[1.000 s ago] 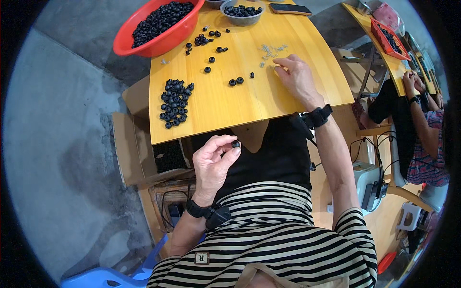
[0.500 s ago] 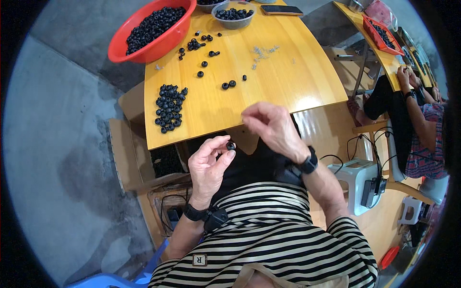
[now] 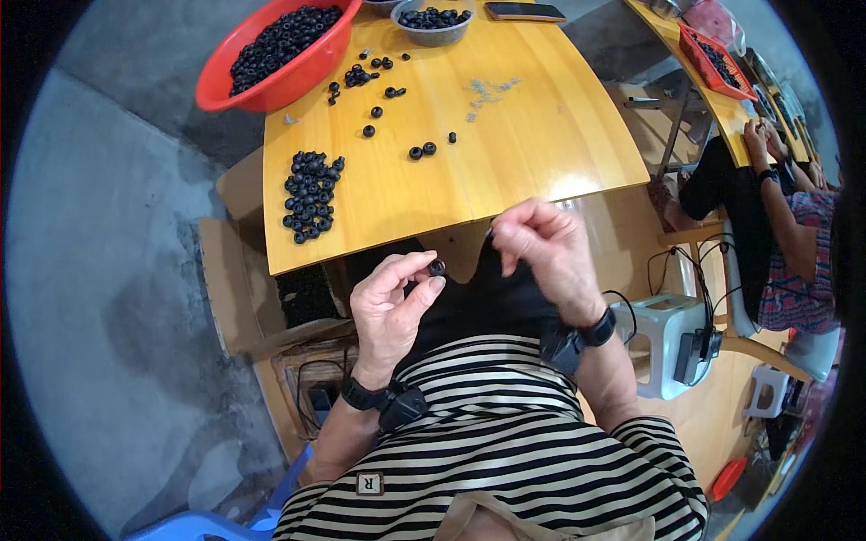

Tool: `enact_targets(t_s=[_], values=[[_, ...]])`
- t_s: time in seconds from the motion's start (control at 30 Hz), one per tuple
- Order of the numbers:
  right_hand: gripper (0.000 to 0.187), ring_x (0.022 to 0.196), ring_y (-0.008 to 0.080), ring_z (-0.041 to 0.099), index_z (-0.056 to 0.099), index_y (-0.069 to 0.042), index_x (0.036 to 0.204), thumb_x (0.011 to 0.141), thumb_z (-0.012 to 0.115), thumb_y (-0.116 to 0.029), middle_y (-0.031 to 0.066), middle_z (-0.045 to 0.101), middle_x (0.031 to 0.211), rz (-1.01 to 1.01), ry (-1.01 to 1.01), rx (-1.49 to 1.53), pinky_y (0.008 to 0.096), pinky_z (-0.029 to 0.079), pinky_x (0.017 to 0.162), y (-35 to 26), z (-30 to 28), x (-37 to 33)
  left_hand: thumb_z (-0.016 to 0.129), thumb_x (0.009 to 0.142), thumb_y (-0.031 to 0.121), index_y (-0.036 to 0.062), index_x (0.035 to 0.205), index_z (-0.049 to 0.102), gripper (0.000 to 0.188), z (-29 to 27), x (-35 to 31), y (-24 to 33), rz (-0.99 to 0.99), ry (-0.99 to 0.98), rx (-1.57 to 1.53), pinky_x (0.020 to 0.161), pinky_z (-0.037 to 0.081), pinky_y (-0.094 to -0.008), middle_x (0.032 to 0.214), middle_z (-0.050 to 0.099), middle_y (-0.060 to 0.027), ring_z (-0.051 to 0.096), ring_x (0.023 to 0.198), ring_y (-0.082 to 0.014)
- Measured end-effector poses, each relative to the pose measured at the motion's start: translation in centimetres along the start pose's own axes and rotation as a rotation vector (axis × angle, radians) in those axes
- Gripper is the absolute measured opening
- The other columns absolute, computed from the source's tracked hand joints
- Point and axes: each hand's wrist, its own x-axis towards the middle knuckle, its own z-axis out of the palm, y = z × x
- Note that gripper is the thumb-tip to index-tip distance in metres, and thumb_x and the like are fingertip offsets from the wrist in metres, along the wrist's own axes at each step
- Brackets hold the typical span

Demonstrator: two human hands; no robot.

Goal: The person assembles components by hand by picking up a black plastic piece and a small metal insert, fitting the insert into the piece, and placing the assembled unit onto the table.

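Between the thumb and forefinger of my left hand (image 3: 390, 311) is a small round black part (image 3: 437, 268) with a hole in it, held just off the table's near edge. My right hand (image 3: 546, 252) is to its right, fingers pinched together; a tiny glint shows by the fingertips, too small to name. The two hands are apart. On the yellow wooden table (image 3: 523, 153), nearest my left hand, lies a cluster of similar black parts (image 3: 309, 198). Farther in are a pair of black parts (image 3: 422, 151), a smaller black piece (image 3: 452, 137) and other loose ones.
A red basin (image 3: 334, 63) heaped with black parts and a clear bowl (image 3: 435, 34) of them stand at the far side. Grey scraps (image 3: 490, 92) and a phone (image 3: 525, 12) lie on the table. A co-worker (image 3: 794, 234) sits at another table on the right, beside a white stool (image 3: 667, 347).
My right hand has moved right and slightly nearer to me, its fingers still pinched. My left hand keeps the black part in almost the same place. The view has shifted slightly.
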Motion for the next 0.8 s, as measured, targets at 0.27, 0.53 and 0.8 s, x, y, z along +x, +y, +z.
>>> enact_targets(t_s=[0.27,0.53,0.8], values=[[0.008,0.064,0.0082,0.062,0.068,0.001,0.092,0.089,0.07,-0.007,0.0047,0.068,0.078,-0.005,-0.023,0.126,0.0216,0.053,0.056,1.5,2.4,-0.6,0.071,0.08,-0.01,-0.0032,0.11,0.067,0.031,0.1,0.2,0.5,0.12,-0.012,0.091,0.076,0.048,-0.0236,0.093,0.064,-0.007,0.059,0.082,-0.0114],[0.011,0.062,0.0072,0.061,0.067,0.0,0.092,0.089,0.072,-0.01,0.0038,0.067,0.078,0.002,-0.078,0.069,0.0217,0.053,0.056,1.6,3.1,-1.2,0.072,0.078,-0.011,-0.0046,0.108,0.068,0.032,0.1,0.2,0.6,0.144,-0.026,0.221,0.077,0.049,-0.0236,0.096,0.066,-0.0089,0.061,0.084,-0.0135],[0.011,0.065,0.003,0.055,0.069,-0.002,0.089,0.088,0.073,-0.012,-0.0011,0.066,0.075,-0.086,-0.063,-0.162,0.0191,0.046,0.058,1.7,3.8,-1.6,0.076,0.076,-0.005,-0.0006,0.104,0.069,0.028,0.5,0.1,1.2,0.304,0.006,0.43,0.072,0.054,-0.0289,0.091,0.068,-0.0109,0.067,0.081,-0.0202]])
